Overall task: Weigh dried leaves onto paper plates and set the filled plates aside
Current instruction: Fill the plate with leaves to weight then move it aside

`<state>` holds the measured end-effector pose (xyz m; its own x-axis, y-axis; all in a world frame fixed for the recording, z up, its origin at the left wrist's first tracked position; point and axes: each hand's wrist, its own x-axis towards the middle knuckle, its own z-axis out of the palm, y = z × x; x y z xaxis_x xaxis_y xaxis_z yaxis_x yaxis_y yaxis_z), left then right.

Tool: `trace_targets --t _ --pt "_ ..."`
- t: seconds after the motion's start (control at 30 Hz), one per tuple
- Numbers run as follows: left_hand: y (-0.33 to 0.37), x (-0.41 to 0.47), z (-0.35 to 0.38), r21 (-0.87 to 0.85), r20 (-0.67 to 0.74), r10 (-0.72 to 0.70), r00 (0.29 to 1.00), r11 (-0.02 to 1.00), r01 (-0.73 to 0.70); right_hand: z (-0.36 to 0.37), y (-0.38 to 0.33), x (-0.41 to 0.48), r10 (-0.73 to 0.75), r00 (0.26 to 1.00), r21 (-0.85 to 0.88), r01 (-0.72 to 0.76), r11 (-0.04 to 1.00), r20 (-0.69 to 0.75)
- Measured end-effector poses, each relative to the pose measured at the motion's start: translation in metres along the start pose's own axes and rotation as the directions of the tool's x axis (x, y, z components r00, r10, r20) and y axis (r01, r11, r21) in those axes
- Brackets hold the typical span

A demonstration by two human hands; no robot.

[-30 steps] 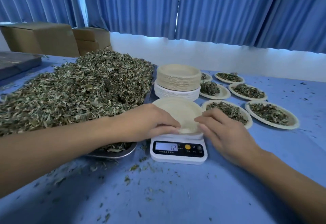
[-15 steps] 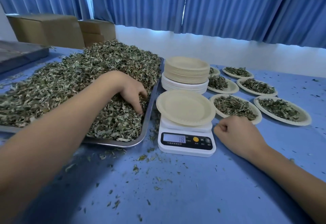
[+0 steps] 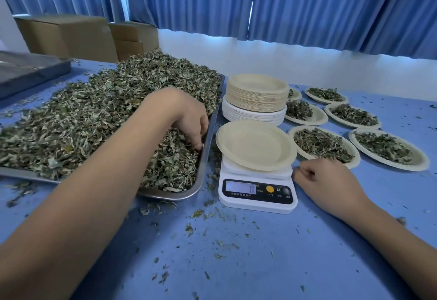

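An empty beige paper plate (image 3: 255, 145) sits on the white digital scale (image 3: 256, 191), whose display reads 0. To its left a metal tray (image 3: 203, 158) holds a big heap of dried leaves (image 3: 94, 115). My left hand (image 3: 189, 120) is down in the leaves at the tray's near right corner, its fingers curled into them and partly buried. Just right of the scale, my right hand (image 3: 326, 181) rests on the blue table in a curled fist and holds nothing.
A stack of unused plates (image 3: 256, 94) stands behind the scale. Several filled plates (image 3: 387, 149) lie to the right. Cardboard boxes (image 3: 66, 35) and a dark tray (image 3: 28, 70) are at the back left. Leaf crumbs litter the table (image 3: 236, 252).
Both hands let go of the plate on the scale. My left hand went into the leaf tray and dug in. My right hand drew back beside the scale. The display dropped to 0.
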<state>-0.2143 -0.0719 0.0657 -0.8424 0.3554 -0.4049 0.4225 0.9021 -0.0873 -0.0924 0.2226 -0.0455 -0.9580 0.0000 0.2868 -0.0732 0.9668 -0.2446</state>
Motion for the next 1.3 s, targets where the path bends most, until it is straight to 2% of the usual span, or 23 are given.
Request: trace_targets --t 0.2,0.4,0.47,0.53,0.6,0.77,1.07,1.13,1.3 --pt "0.002 -0.039 -0.006 -0.047 0.011 0.003 1.000 0.999 -0.002 -0.001 0.003 0.000 -0.009 1.000 0.036 0.009 0.999 0.000" --pt "0.009 -0.051 0.029 -0.157 -0.160 0.032 0.987 0.986 -0.057 -0.001 0.004 -0.001 -0.012 1.000 0.044 0.012 0.999 -0.004" --pt "0.011 -0.056 0.044 -0.119 -0.233 -0.041 0.972 0.993 0.013 -0.001 0.004 -0.001 -0.017 1.000 0.056 0.018 0.998 -0.009" --pt "0.013 -0.062 0.059 -0.016 -0.372 -0.138 0.918 0.990 0.142 0.000 0.005 -0.001 -0.015 1.000 0.061 0.015 0.998 -0.011" --pt "0.015 -0.067 0.072 -0.010 -0.441 -0.197 0.876 0.977 0.215 0.000 0.005 -0.001 -0.021 1.000 0.067 0.021 0.998 -0.010" --pt "0.022 -0.066 0.095 -0.072 -0.311 -0.227 0.923 0.974 0.216 -0.001 0.004 -0.001 -0.033 0.999 0.076 0.033 0.997 -0.009" --pt "0.012 -0.030 0.073 -0.096 -0.314 -0.203 0.928 0.979 0.181 0.004 0.000 -0.002 -0.057 0.998 -0.052 0.054 0.997 -0.040" --pt "0.012 -0.026 0.066 -0.139 -0.310 -0.202 0.929 0.976 0.165 0.004 0.001 -0.002 -0.057 0.997 -0.057 0.055 0.997 -0.042" --pt "0.014 -0.019 0.059 -0.284 -0.414 -0.235 0.879 0.951 0.121 0.005 0.003 -0.001 -0.062 0.997 -0.052 0.060 0.997 -0.043"
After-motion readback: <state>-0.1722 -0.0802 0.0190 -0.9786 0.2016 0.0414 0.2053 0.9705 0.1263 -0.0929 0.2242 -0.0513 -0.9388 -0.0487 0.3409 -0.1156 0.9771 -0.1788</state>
